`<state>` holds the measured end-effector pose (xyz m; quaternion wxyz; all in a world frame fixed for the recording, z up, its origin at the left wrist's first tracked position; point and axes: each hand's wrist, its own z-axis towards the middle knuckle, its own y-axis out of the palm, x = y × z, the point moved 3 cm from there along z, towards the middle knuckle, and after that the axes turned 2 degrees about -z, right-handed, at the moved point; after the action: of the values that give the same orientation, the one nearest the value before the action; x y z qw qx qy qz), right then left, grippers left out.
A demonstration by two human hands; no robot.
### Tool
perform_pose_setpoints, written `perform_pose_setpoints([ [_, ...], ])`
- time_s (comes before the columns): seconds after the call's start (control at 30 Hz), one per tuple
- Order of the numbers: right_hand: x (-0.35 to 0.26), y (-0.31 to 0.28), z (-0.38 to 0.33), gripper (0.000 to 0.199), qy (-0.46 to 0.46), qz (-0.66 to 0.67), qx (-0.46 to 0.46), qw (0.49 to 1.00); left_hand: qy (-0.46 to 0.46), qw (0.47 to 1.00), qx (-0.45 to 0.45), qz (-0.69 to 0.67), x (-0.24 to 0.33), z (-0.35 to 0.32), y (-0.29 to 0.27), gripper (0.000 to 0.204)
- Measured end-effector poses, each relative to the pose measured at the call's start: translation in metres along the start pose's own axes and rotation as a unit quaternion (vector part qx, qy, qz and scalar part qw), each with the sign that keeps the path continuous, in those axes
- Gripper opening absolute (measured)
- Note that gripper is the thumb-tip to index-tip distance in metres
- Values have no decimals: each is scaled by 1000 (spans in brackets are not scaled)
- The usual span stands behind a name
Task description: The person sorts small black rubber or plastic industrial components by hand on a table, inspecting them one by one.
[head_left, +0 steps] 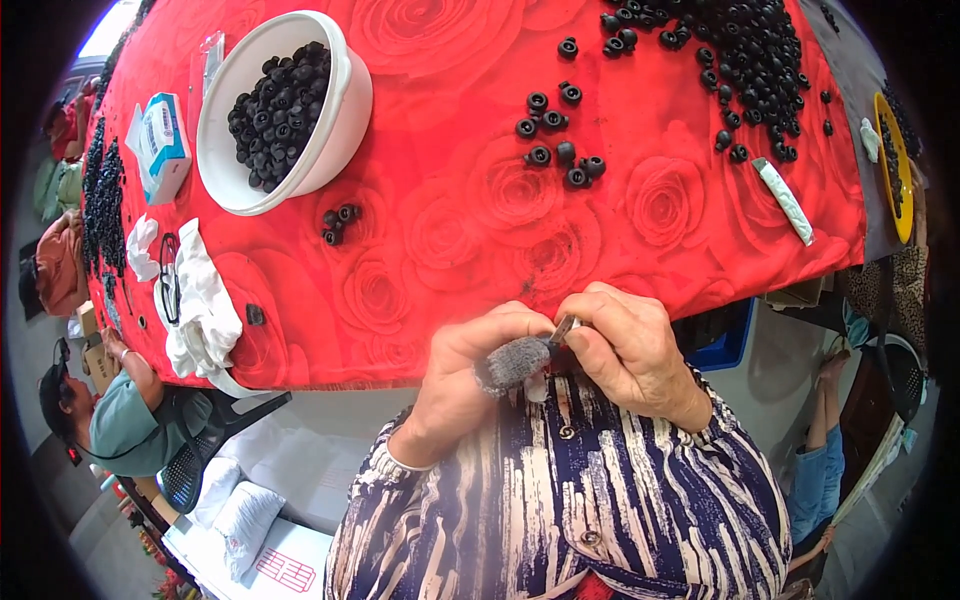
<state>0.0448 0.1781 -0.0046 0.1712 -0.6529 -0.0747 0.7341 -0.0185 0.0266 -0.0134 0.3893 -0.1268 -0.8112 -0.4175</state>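
My right hand (635, 355) is closed in a pinch around a small metal blade (563, 328), held just past the table's near edge. Against it, my left hand (450, 375) is curled shut, with a fuzzy grey finger cover (512, 365) on one of its fingers. A small dark piece seems to sit between the fingertips where the hands meet, too covered to name. On the table beyond lie several small black ring-shaped parts (552, 120), with a few more black parts (340, 222) nearer the left hand.
A white bowl (350, 120) of black parts stands at left, beside a blue-and-white box (160, 148), white gloves (205, 310) and black glasses (170, 280). A large black pile (755, 60) and a white packet (783, 202) lie at right. A person (130, 410) sits at left.
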Motion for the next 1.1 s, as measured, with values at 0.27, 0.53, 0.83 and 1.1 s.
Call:
perform_pose_setpoints([
  [0.27,-1,-3,3,8,1,3,-20,1000,-42,999,-11,-13,0,1,-5,18],
  [0.53,-1,-6,8,10,-26,-13,-65,997,-95,992,-51,-71,-1,4,-9,19],
  [0.83,-2,-7,-1,18,-111,-22,-102,988,-40,999,17,-19,12,11,-12,18],
  [1.1,1,-16,12,10,-20,-32,-15,999,-92,995,3,-32,5,6,-10,18],
])
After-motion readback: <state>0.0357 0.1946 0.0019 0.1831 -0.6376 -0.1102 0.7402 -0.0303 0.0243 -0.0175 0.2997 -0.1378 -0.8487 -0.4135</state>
